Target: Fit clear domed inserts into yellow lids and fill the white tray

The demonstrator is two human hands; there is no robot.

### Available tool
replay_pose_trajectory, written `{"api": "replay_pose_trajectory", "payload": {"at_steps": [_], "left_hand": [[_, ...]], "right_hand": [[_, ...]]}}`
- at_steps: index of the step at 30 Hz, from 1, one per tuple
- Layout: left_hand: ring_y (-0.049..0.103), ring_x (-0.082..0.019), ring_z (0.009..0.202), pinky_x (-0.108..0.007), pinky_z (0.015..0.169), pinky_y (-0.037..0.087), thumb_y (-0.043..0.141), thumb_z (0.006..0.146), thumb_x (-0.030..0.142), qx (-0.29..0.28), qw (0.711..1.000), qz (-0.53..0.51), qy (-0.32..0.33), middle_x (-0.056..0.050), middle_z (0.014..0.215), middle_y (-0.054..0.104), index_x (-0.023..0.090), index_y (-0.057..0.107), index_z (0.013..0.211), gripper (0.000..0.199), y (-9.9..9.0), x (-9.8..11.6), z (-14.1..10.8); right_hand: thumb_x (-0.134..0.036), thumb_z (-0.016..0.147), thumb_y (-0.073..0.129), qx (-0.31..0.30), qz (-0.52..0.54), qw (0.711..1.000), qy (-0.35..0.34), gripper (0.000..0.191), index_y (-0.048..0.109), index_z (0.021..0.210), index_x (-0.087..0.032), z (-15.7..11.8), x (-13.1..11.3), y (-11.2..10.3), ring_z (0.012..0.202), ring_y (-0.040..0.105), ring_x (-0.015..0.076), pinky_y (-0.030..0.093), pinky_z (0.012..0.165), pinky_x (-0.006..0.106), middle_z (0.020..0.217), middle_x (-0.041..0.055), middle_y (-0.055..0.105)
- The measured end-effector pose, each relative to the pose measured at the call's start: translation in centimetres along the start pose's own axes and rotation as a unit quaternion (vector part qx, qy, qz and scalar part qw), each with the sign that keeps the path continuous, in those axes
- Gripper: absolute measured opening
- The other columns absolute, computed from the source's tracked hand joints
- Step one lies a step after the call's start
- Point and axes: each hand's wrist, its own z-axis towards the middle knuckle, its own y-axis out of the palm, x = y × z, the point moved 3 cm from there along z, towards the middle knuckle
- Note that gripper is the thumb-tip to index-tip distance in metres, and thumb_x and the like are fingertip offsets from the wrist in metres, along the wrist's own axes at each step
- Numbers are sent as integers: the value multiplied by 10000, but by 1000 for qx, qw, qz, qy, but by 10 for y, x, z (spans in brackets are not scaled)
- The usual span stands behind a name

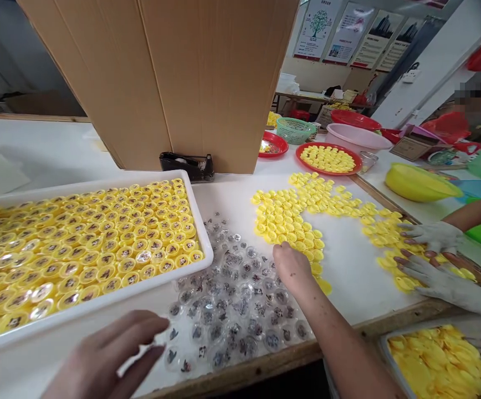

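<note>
Small clear round pieces with dark prints (pixel 240 299) lie in a loose pile at the table's middle. My left hand (pixel 111 349) hovers at the pile's lower left, thumb and fingers apart, with nothing between them. At the pile's right side my right hand (pixel 292 266) has its fingers bent together, close to the yellow round pieces (pixel 284 219); whatever its fingertips hold is hidden. A white tray (pixel 201 235) on the left is filled with rows of yellow cups bearing printed clear faces.
A large cardboard box (pixel 207 83) and a black tape dispenser (pixel 186 166) stand behind. Another person's gloved hands (pixel 444 271) touch yellow pieces at right. Beyond are a red plate (pixel 359 163), basins and a yellow bowl (pixel 421 183). A bin of yellow pieces sits lower right.
</note>
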Motion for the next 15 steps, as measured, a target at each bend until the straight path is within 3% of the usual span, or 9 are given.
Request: {"api": "replay_pose_trajectory", "payload": {"at_steps": [3, 5, 10, 13, 15], "left_hand": [[636, -208, 968, -209, 798, 529, 615, 785, 343, -98, 983, 125, 94, -8, 1195, 626, 359, 501, 1275, 503, 33, 2, 0], [566, -230, 1114, -254, 874, 511, 587, 809, 351, -120, 964, 199, 128, -14, 1316, 542, 342, 425, 1345, 560, 44, -6, -2], [310, -323, 1330, -436, 997, 416, 608, 783, 369, -117, 932, 238, 246, -42, 1448, 374, 331, 410, 1357, 608, 59, -27, -2], [248, -362, 1348, -526, 1022, 345, 620, 769, 384, -102, 925, 202, 307, -40, 1464, 345, 366, 446, 1323, 581, 73, -24, 7], [208, -389, 1354, -579, 1020, 307, 621, 767, 404, -102, 918, 189, 332, -28, 1482, 307, 406, 442, 1314, 576, 85, -17, 15]], "right_hand": [[15, 750, 478, 12, 36, 999, -3, 207, 626, 731, -128, -4, 3, -2, 638, 624, 183, 351, 524, 250, 783, 96, 631], [-60, 792, 485, 31, 72, 997, 1, 175, 614, 733, -162, -11, 16, -6, 653, 613, 174, 356, 539, 248, 781, 68, 640], [-257, 849, 469, 108, 165, 979, 57, 126, 582, 807, -219, -47, 84, -18, 651, 586, 147, 404, 598, 236, 759, -4, 649], [-288, 838, 457, 136, 199, 967, 89, 150, 586, 805, -219, -70, 120, -15, 585, 569, 144, 424, 587, 248, 719, -9, 644], [-293, 829, 456, 145, 212, 962, 94, 161, 593, 788, -218, -82, 131, -9, 611, 575, 155, 434, 598, 258, 726, 0, 638]]}}
